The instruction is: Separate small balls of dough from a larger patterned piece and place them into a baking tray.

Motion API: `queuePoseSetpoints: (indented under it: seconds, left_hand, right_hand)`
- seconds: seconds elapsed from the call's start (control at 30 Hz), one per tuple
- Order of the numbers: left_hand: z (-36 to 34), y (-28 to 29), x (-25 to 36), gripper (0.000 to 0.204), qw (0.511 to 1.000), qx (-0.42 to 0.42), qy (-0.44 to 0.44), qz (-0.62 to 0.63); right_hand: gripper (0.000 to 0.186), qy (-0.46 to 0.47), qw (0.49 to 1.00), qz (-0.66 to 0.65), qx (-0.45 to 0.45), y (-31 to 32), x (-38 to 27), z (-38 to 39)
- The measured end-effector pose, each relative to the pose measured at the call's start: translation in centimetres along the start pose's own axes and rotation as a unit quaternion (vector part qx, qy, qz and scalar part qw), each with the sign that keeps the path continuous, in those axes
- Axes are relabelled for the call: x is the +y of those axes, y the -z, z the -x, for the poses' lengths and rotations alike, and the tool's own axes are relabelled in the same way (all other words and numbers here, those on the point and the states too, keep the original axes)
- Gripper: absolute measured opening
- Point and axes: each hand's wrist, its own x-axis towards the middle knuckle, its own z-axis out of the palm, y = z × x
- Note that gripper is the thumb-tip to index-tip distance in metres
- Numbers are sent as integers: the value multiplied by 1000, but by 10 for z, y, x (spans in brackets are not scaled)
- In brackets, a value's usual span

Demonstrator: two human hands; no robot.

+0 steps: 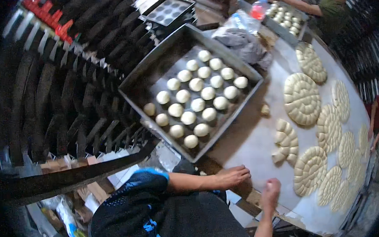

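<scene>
Head view, hands: The left hand [235,176] is half curled by the desk's near edge; the right hand [271,192] is bunched up beside it. I cannot tell if either hides something.
Cut dough: A broken piece of cut dough [287,142] lies on the desk [260,137], past the hands. Round dough slabs [302,99] fill its right side.
Balls: Dough balls [196,85] sit in the tray [159,60], mostly away from its far left edge.
Good way: Soft hands seem best, as dough may squash.
Writing: Blue letters mark the black shirt [184,221].
</scene>
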Motion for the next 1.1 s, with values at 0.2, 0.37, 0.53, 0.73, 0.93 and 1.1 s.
queuePoseSetpoints:
  seconds: [0.2, 0.37, 0.53, 0.73, 0.93, 1.1]
  left_hand:
    - [29, 239, -5, 37, 990, -9, 104, 99]
    - [134, 390, -110, 29, 883, 64, 427, -185]
    - [182, 411, -152, 19, 861, 1, 451, -235]
    - [164, 419, -139, 32, 812, -69, 547, -189]
    - [48, 383, -40, 54, 908, 39, 321, -268]
    - [-118, 243, -30, 41, 948, -184, 187, 178]
  right_hand:
    - [24, -254, 937, -233, -61, 6, 22, -67]
    - [25, 131, 921, -353, -105, -26, -304, -125]
    - [29, 470, 831, -280, -104, -139, -439, -162]
    - [14, 489, 842, -222, -48, -138, -380, -150]
    - [9, 98, 940, -132, 300, -42, -140, -118]
    - [9, -72, 930, -233, 275, -51, -7, -64]
